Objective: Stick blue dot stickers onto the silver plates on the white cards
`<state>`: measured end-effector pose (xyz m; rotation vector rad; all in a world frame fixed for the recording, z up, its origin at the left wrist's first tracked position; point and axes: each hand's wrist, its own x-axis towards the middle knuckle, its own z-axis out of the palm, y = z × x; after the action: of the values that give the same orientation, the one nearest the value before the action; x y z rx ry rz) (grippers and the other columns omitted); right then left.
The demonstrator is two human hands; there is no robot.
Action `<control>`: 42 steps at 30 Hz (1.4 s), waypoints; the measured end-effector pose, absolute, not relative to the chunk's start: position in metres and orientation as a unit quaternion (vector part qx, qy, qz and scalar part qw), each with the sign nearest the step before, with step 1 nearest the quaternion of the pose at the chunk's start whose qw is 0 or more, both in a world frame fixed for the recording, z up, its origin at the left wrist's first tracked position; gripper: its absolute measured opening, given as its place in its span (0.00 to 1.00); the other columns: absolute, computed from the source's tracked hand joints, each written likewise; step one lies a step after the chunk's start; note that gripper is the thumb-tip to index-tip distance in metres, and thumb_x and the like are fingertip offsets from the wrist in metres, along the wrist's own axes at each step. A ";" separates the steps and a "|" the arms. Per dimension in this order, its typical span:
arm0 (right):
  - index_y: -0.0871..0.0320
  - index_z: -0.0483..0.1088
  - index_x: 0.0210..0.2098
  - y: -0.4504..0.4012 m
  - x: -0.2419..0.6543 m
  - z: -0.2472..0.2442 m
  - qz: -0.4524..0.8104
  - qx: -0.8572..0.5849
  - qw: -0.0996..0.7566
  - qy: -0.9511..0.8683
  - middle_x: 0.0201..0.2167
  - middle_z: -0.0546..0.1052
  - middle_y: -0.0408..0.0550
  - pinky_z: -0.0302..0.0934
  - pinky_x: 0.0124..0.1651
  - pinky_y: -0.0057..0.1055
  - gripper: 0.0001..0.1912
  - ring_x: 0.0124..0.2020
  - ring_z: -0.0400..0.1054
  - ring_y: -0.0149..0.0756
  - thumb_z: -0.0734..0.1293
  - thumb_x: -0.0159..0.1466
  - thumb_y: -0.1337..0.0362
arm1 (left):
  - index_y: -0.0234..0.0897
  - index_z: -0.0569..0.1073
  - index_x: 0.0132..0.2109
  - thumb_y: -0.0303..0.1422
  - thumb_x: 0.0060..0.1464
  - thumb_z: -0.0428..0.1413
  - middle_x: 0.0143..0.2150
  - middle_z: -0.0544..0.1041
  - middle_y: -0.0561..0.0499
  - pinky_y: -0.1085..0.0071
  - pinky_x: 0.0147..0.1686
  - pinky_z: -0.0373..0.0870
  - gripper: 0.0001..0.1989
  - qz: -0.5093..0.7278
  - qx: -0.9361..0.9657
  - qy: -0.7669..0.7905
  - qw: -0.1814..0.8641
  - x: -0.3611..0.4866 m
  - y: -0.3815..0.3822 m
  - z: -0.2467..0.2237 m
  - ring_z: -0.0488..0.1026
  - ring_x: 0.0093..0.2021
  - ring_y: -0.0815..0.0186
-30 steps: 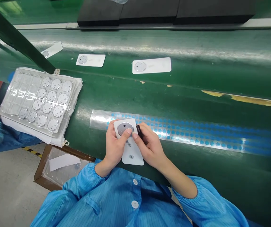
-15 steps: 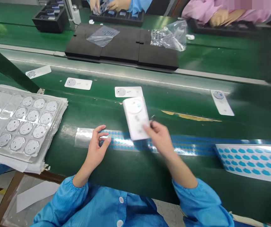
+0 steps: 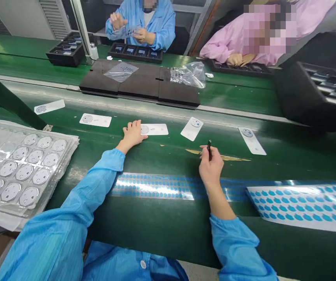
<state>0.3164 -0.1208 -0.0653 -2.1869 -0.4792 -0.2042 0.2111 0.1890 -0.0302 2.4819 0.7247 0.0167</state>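
Observation:
My left hand (image 3: 133,134) reaches out to a white card (image 3: 158,129) with a round disc near its left end. Its fingers lie at the far edge and the thumb at the near edge, covering part of that end. My right hand (image 3: 211,166) is closed round a thin black tool (image 3: 209,146) pointing upward; its exact kind is not clear. Beyond this hand lies another white card (image 3: 192,129), with a blue dot on its disc. A strip of blue round stickers (image 3: 156,186) stretches across the bench between my arms.
More white cards (image 3: 95,120) lie along the green bench (image 3: 144,222). A clear tray of discs (image 3: 33,156) stands left, a blue sticker sheet (image 3: 302,203) right. Black foam blocks (image 3: 138,89) and plastic bags (image 3: 188,74) sit beyond. Two people work opposite; a dark box (image 3: 317,93) is at right.
My right hand has let go of the card it held, which now lies flat farther back. My left hand has moved from the sticker strip forward to another card. The view has tilted up.

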 end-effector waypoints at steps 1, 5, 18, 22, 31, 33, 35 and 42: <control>0.60 0.75 0.50 -0.124 0.306 -0.070 -0.089 -0.871 0.441 -0.198 0.35 0.76 0.51 0.65 0.45 0.40 0.28 0.35 0.70 0.42 0.56 0.73 0.44 | 0.33 0.60 0.70 0.40 0.54 0.71 0.73 0.59 0.28 0.39 0.68 0.51 0.43 0.007 0.921 0.277 0.273 0.221 0.195 -0.033 0.52 0.73 0.35; 0.61 0.77 0.50 -0.133 0.292 -0.077 -0.124 -0.855 0.457 -0.214 0.38 0.78 0.53 0.66 0.49 0.41 0.27 0.39 0.71 0.44 0.58 0.74 0.45 | 0.27 0.70 0.58 0.36 0.37 0.79 0.66 0.65 0.22 0.35 0.64 0.54 0.44 0.011 0.910 0.300 0.285 0.240 0.207 -0.033 0.56 0.69 0.29; 0.56 0.79 0.38 -0.122 0.266 -0.072 -0.066 -0.779 0.571 -0.250 0.31 0.75 0.47 0.70 0.41 0.41 0.23 0.30 0.70 0.38 0.69 0.69 0.42 | 0.35 0.75 0.31 0.44 0.51 0.72 0.31 0.75 0.52 0.72 0.33 0.69 0.19 0.275 0.668 0.146 0.676 0.045 0.139 0.018 0.71 0.32 0.68; 0.55 0.79 0.41 -0.081 0.218 -0.064 0.112 -0.725 0.611 -0.297 0.35 0.79 0.48 0.74 0.38 0.37 0.19 0.31 0.75 0.37 0.73 0.68 0.45 | 0.33 0.77 0.34 0.54 0.50 0.70 0.29 0.75 0.50 0.75 0.24 0.64 0.26 0.123 0.517 0.293 0.795 -0.037 0.092 -0.002 0.70 0.25 0.70; 0.56 0.75 0.40 0.025 0.115 -0.048 0.446 -0.614 0.534 -0.373 0.30 0.80 0.47 0.72 0.29 0.28 0.19 0.27 0.76 0.34 0.70 0.70 0.45 | 0.33 0.77 0.46 0.57 0.62 0.60 0.40 0.78 0.46 0.73 0.36 0.68 0.28 0.057 0.544 0.357 0.757 -0.074 0.044 -0.044 0.71 0.36 0.66; 0.56 0.74 0.39 0.032 0.109 -0.054 0.452 -0.618 0.525 -0.372 0.29 0.80 0.47 0.72 0.29 0.29 0.20 0.26 0.75 0.34 0.70 0.70 0.44 | 0.33 0.76 0.46 0.56 0.65 0.57 0.40 0.77 0.47 0.73 0.37 0.67 0.27 0.062 0.566 0.349 0.744 -0.075 0.043 -0.047 0.70 0.37 0.66; 0.56 0.73 0.39 0.034 0.107 -0.061 0.455 -0.625 0.516 -0.368 0.29 0.80 0.48 0.72 0.29 0.30 0.21 0.26 0.75 0.35 0.70 0.69 0.43 | 0.33 0.76 0.47 0.54 0.67 0.55 0.38 0.77 0.49 0.72 0.38 0.66 0.24 0.061 0.593 0.341 0.727 -0.077 0.043 -0.049 0.69 0.36 0.66; 0.59 0.77 0.37 0.033 0.108 -0.066 0.469 -0.623 0.532 -0.330 0.29 0.81 0.52 0.69 0.28 0.31 0.27 0.26 0.74 0.36 0.73 0.64 0.38 | 0.35 0.74 0.48 0.49 0.69 0.54 0.35 0.76 0.51 0.73 0.33 0.64 0.20 0.029 0.613 0.344 0.711 -0.078 0.045 -0.049 0.70 0.33 0.67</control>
<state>0.1083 0.0332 -0.0665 -1.4855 -0.7863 1.1187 -0.0780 0.0454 -0.0493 1.3591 0.7624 0.0652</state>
